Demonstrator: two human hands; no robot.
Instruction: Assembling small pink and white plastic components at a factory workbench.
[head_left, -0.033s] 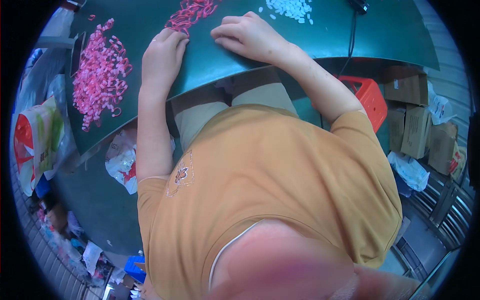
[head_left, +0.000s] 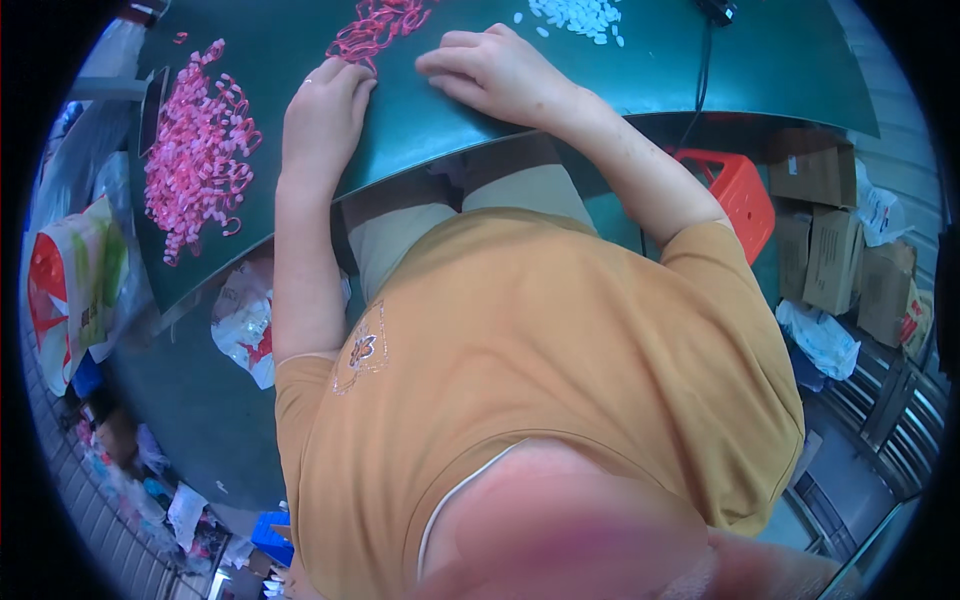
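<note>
A loose pile of red loop-shaped bands [head_left: 375,30] lies on the dark green table [head_left: 640,85] at the far middle. My left hand [head_left: 325,115] rests at the pile's near edge, its fingers bent down and closed, the tips beside a red loop. To its right, my right hand [head_left: 495,70] hovers low over the table, fingers curled together and pointing left. Whatever either hand may pinch is hidden or too small to make out. Small white oval pieces [head_left: 580,15] are scattered beyond my right hand. On the left spreads a big heap of pink-and-red bands with pale pieces on them [head_left: 195,160].
A phone-like dark slab [head_left: 153,110] stands by the left heap. A black cable [head_left: 705,80] runs over the table's near edge at right. Below are a red plastic stool [head_left: 745,205] and cardboard boxes [head_left: 810,170]. Bags [head_left: 75,285] hang at left.
My right hand's fingertips have shifted very slightly to the left, toward my left hand. My left hand stays in place.
</note>
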